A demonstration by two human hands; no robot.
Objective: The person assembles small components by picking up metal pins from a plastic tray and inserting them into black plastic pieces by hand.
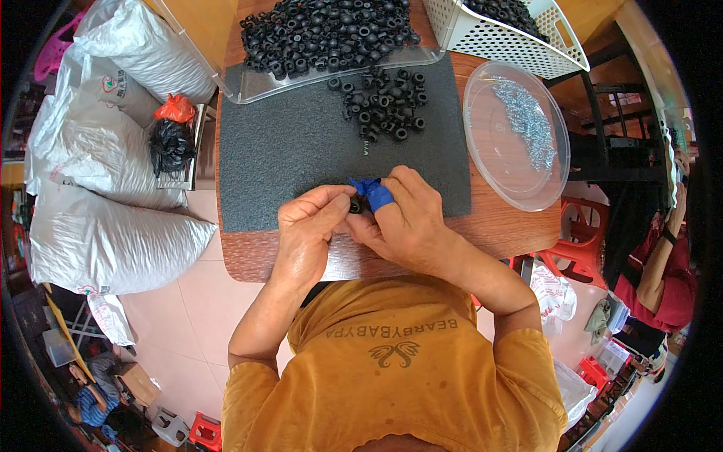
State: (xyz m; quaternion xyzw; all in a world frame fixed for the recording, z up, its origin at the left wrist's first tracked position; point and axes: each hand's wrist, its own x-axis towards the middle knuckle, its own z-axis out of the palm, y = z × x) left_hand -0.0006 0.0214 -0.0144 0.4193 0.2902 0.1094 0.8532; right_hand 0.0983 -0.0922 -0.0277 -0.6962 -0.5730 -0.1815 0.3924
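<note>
My left hand (312, 218) pinches a small black plastic part (357, 203) between thumb and fingertips, over the near edge of a dark grey mat (286, 151). My right hand (410, 218) is closed against the same part from the other side, with blue tape (373, 192) wrapped round a finger. Its fingertips are partly hidden, so anything small in them cannot be made out. Farther up the mat lies a loose heap of similar black parts (384, 105). A few tiny metal pieces (367, 148) lie just below that heap.
A clear tray (331, 81) full of black parts stands at the back, beside a white perforated basket (512, 49). At right, a round clear tub lid (482, 162) holds small silvery pieces (527, 124). White sacks (113, 233) crowd the left; a red stool (580, 241) and other people are around.
</note>
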